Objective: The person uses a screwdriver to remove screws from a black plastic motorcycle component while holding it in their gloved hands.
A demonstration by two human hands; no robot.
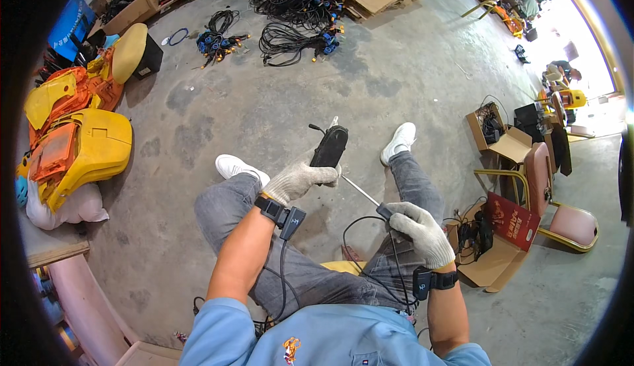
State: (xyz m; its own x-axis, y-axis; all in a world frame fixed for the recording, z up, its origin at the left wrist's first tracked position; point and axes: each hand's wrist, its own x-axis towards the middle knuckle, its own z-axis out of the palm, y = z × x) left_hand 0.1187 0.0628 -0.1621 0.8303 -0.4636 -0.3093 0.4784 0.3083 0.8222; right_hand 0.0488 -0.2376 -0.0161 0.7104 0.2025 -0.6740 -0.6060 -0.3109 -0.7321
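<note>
My left hand [294, 180], in a pale knit work glove, is closed around the lower end of a black oblong casing [331, 145]. A short dark stub sticks out at the casing's upper left, and a small pale piece shows at its far tip. In my gloved right hand [424, 235] is a screwdriver [360, 190] with a dark handle. Its thin metal shaft slants up and left, the tip close to the casing's lower end by my left fingers. Whether the tip touches the casing I cannot tell. Both hands are above my lap, between my knees.
Yellow and orange plastic shells [99, 143] are piled at the left. Bundles of black cable [297, 3] lie on the concrete floor ahead. At the right are open cardboard boxes [512, 147] with cables and a pink-padded chair [573, 224]. A thin black cable [356, 224] loops near my right hand.
</note>
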